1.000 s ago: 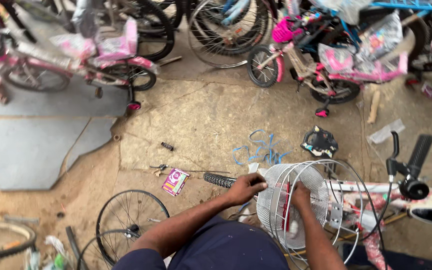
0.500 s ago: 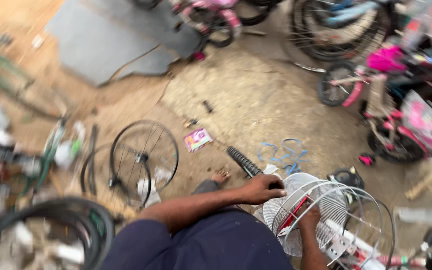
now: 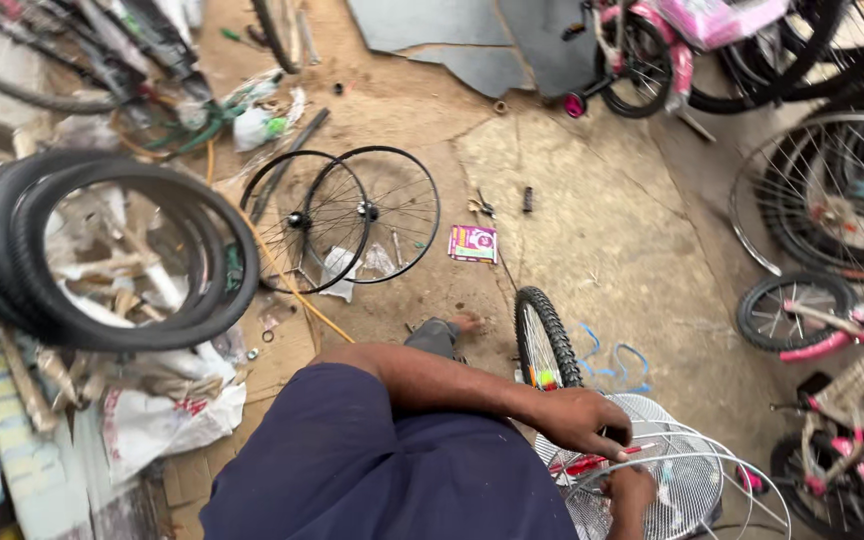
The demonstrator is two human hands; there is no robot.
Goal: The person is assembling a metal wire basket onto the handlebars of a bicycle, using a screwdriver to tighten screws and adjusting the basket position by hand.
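Note:
My left hand [image 3: 580, 420] reaches across my body and grips the top rim of a white wire basket [image 3: 697, 478] at the bottom right. My right hand [image 3: 632, 492] is just below it, curled on the basket's wire near the lower edge, and is partly cut off by the frame. A red part [image 3: 592, 463] shows through the wires between the two hands. A knobbly black bicycle tyre [image 3: 544, 340] stands right behind the basket, close to my left wrist.
Two bare spoked rims [image 3: 352, 215] lie on the dirt floor ahead. A stack of black tyres [image 3: 102, 250] sits on the left. A small purple packet [image 3: 473, 243] lies on the stone slab. Pink children's bikes [image 3: 832, 330] and large wheels [image 3: 832, 200] crowd the right.
My view has swung left and downward, bringing the tyres and loose rims into sight. Both hands have stayed on the wire basket.

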